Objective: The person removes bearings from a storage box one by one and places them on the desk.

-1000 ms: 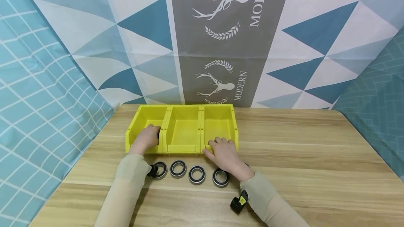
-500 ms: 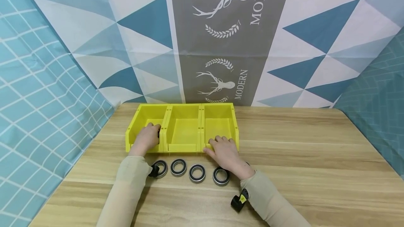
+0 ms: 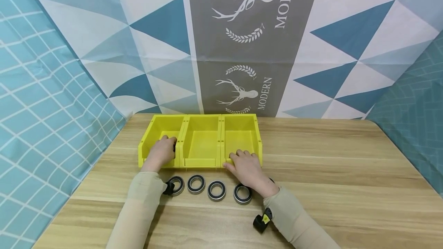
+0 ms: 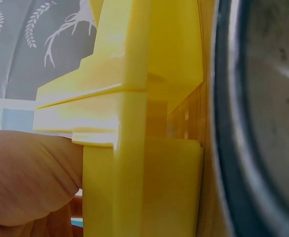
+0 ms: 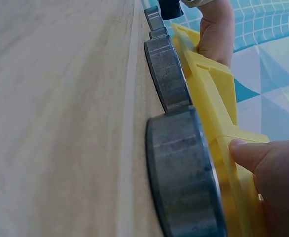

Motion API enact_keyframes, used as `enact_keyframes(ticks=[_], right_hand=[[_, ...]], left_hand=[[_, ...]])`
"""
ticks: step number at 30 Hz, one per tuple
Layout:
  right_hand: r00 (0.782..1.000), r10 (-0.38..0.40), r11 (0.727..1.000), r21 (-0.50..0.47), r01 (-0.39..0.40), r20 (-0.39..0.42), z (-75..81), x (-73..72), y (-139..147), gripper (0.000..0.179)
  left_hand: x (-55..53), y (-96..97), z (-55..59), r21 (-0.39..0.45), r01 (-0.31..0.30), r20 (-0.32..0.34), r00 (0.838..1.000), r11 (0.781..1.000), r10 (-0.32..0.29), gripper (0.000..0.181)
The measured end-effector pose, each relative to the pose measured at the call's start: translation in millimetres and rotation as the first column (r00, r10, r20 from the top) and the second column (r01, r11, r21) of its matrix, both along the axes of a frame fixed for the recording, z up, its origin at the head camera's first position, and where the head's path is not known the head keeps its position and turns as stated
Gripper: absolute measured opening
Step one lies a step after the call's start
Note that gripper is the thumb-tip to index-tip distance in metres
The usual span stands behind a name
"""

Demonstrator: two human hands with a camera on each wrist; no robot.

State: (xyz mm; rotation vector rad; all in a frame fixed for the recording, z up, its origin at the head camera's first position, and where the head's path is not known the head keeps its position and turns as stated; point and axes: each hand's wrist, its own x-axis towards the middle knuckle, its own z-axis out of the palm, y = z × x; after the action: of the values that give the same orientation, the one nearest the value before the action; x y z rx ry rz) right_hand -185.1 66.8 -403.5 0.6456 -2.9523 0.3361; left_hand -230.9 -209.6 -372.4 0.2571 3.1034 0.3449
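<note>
My left hand [image 3: 160,153] reaches into the left yellow bin [image 3: 147,141], fingers curled against the divider. A small dark object [image 3: 174,146] shows at its fingertips, mostly hidden, so its kind is unclear. My right hand [image 3: 245,167] grips the front lip of the right yellow bin [image 3: 240,126], fingers over the lip and thumb [image 5: 248,153] on the outside. In front of the bins lie several black-and-silver ball bearings: one bearing [image 3: 178,186] by the left wrist, a second bearing [image 3: 190,184], a third bearing [image 3: 216,198] and another bearing [image 3: 242,201] near the right wrist.
The middle yellow bin [image 3: 202,137] joins the two outer ones in a row. A dark edge [image 3: 271,180] peeks out behind the right wrist. The wooden table [image 3: 332,172] runs back to a patterned wall covering [image 3: 238,49].
</note>
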Motion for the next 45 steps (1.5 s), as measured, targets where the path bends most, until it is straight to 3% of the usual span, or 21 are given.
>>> enact_keyframes(ticks=[15,23,31,45], right_hand=[[1.0,0.01,1.0,-0.004,-0.01,-0.016,1.6,0.9,0.0,0.044],[0.998,0.024,0.999,-0.021,-0.026,-0.066,-0.5,1.4,1.6,0.042],[1.0,0.011,1.0,-0.013,-0.011,-0.024,0.0,0.6,0.6,0.045],[0.999,0.011,1.0,-0.011,-0.012,-0.035,-1.5,0.5,1.2,0.045]], left_hand=[[5.3,0.9,8.7,0.007,0.019,-0.002,1.0,1.0,-0.019,0.029],[6.2,0.9,10.9,0.004,0.021,0.005,1.0,1.0,-0.021,0.031],[8.3,1.1,13.8,0.0,0.024,-0.004,1.0,1.0,-0.024,0.031],[11.9,2.0,20.5,0.028,-0.004,-0.044,0.999,1.0,0.005,0.03]])
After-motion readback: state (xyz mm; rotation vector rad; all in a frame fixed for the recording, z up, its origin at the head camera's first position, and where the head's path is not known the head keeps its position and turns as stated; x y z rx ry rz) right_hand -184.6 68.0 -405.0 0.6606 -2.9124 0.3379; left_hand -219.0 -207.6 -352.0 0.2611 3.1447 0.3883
